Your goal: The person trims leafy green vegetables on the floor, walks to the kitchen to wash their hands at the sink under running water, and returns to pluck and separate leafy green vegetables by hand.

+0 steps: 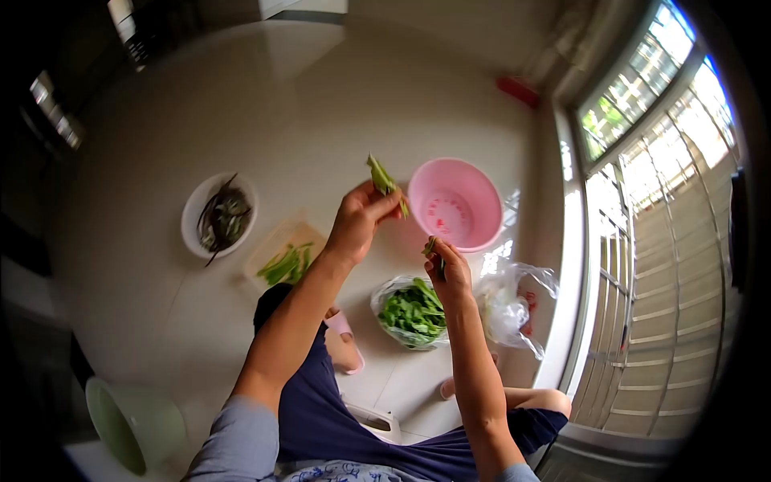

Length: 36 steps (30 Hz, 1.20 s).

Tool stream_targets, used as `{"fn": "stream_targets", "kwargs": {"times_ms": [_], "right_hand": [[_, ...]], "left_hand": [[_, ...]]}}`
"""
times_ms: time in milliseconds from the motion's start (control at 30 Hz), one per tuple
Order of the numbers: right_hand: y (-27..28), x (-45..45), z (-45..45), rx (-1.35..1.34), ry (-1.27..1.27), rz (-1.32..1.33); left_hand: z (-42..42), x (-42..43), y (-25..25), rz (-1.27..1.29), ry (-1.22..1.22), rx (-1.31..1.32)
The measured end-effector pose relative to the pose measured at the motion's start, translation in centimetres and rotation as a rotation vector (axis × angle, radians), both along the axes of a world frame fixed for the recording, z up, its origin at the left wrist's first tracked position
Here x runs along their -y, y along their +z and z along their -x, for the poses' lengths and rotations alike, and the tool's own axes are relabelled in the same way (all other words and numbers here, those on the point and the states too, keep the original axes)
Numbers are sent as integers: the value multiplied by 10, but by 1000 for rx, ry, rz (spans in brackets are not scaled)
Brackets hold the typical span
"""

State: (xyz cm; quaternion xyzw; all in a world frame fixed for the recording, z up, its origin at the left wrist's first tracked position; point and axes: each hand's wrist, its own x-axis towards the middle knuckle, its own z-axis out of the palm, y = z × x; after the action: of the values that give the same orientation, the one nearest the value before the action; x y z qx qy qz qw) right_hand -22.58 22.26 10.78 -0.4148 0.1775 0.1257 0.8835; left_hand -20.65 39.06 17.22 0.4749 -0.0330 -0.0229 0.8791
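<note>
My left hand (pixel 360 217) pinches a green leafy piece (pixel 383 177) between thumb and fingers, just left of the pink basin (pixel 455 205). Below the basin's near rim, my right hand (pixel 450 269) is closed on a small green piece (pixel 430 245). Leafy greens (pixel 411 313) fill a clear plastic bag on the floor between my forearms. Cut green stalks (pixel 287 263) lie on a pale tray (pixel 261 243), partly behind my left forearm.
A white bowl (pixel 193 218) of dark stems stands at the left. A clear plastic bag (pixel 506 309) lies right of my right forearm, near the window ledge. At the lower left is a pale green bin (pixel 152 422). A red object (pixel 518 91) rests by the far wall.
</note>
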Motion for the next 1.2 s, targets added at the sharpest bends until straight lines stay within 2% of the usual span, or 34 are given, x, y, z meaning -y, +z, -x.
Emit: {"fn": "stream_targets", "kwargs": {"times_ms": [100, 200, 300, 367, 433, 500, 533, 567, 633, 667, 733, 767, 833, 867, 900, 967, 1000, 1100, 1133, 1200], "right_hand": [[-46, -55, -9, -74, 110, -23], [-73, -128, -18, -184, 187, 60], [-111, -188, -32, 36, 313, 459], [-158, -209, -48, -12, 358, 406], [-152, -218, -54, -63, 404, 360], [-115, -213, -53, 34, 714, 346], [-71, -215, -42, -45, 582, 314], [-79, -216, -42, -47, 586, 316], [-104, -218, -41, 280, 503, 476], [-114, -220, -43, 277, 503, 477], [-125, -226, -43, 618, 444, 835], [-131, -230, -41, 615, 444, 832], [-139, -239, -39, 870, 566, 1327], [-142, -240, -43, 633, 751, 1216], [-152, -239, -49, 636, 743, 1209], [-180, -238, -59, 368, 546, 372], [-176, -243, -62, 373, 455, 356], [-156, -230, -63, 264, 522, 205], [-149, -230, -63, 267, 521, 208], [-140, -233, -61, 415, 465, 374]], "left_hand": [[0, -51, -4, 4, 222, -72], [10, -99, -8, 5, 302, -146], [18, -127, -13, -52, 348, -183], [19, -135, -16, -96, 302, -208], [17, -136, -16, -62, 277, -210], [14, -134, -12, -56, 261, -196], [12, -133, -11, -55, 265, -201], [10, -132, -10, -55, 251, -194], [8, -129, -11, -52, 233, -187], [7, -128, -12, -46, 213, -199], [8, -127, -13, -43, 194, -214], [8, -126, -13, -29, 185, -217], [9, -125, -13, -22, 175, -219], [10, -125, -12, -16, 188, -224], [9, -126, -11, -11, 201, -227], [9, -129, -12, -2, 188, -227], [9, -128, -11, 8, 181, -217], [7, -124, -12, 32, 175, -198], [6, -124, -12, 18, 170, -210], [5, -124, -12, 1, 162, -223]]}}
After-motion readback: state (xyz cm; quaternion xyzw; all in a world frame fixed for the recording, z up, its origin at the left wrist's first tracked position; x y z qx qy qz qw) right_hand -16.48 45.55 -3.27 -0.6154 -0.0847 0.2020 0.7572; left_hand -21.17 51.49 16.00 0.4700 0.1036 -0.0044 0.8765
